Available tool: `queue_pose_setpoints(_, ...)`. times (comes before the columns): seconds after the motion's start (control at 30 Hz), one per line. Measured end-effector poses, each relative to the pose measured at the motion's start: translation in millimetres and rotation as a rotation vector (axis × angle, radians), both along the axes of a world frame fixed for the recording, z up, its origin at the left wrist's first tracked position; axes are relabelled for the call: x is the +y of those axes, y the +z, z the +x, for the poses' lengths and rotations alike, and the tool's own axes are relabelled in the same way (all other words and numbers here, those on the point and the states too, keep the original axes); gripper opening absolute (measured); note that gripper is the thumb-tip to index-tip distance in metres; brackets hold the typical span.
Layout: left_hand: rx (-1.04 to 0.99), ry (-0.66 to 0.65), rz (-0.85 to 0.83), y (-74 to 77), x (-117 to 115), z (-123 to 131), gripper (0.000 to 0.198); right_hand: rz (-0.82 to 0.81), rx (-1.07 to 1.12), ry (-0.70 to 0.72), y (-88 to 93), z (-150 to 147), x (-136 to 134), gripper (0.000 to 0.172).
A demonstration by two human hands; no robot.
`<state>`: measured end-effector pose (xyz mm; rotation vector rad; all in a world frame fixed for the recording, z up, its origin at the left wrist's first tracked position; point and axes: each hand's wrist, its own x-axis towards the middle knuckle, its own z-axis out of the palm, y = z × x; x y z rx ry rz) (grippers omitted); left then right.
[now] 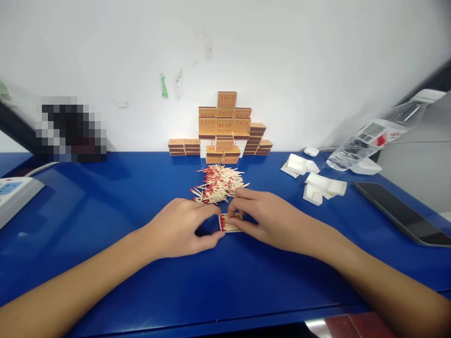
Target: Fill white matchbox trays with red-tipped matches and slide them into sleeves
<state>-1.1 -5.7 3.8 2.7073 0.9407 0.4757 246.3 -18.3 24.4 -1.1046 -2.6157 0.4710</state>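
Note:
A small white matchbox tray lies on the blue table, partly filled with red-headed matches that point left. The thumb and forefinger of my left hand hold the tray's left end from both long sides. Over the tray's right part is my right hand, its fingers closed in a pinch on matches inside; the fingers hide part of the tray. Just beyond both hands spreads a loose pile of matches, heads mostly to the left.
Orange matchboxes stand stacked against the wall. White empty trays lie to the right, near a tilted water bottle, a white earbud case and a dark phone. At far left is a white device.

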Motion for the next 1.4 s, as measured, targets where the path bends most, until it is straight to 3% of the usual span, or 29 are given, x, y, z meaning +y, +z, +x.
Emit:
queue_pose_setpoints(0.83,0.015,-0.011,-0.001,0.5,0,-1,0.024,-0.037,-0.014,0.043,0.2,-2,3,0.014)
queue_pose_setpoints(0.9,0.003,0.0,0.005,0.1,0,-1,0.025,0.007,0.025,0.002,3.8,7,9,0.013)
queue_pose_setpoints(1.07,-0.017,0.017,0.036,-1.7,0,-1,0.03,0.187,-0.007,-0.261,-1.3,42,39,0.016)
queue_pose_setpoints(1.27,-0.018,0.019,0.036,-0.5,1,0,0.031,0.029,0.051,-0.199,-23.1,53,63,0.018)
queue_pose_setpoints(1.4,-0.009,0.029,0.031,0.3,1,-1,0.03,-0.03,0.037,-0.199,-23.5,52,64,0.02)
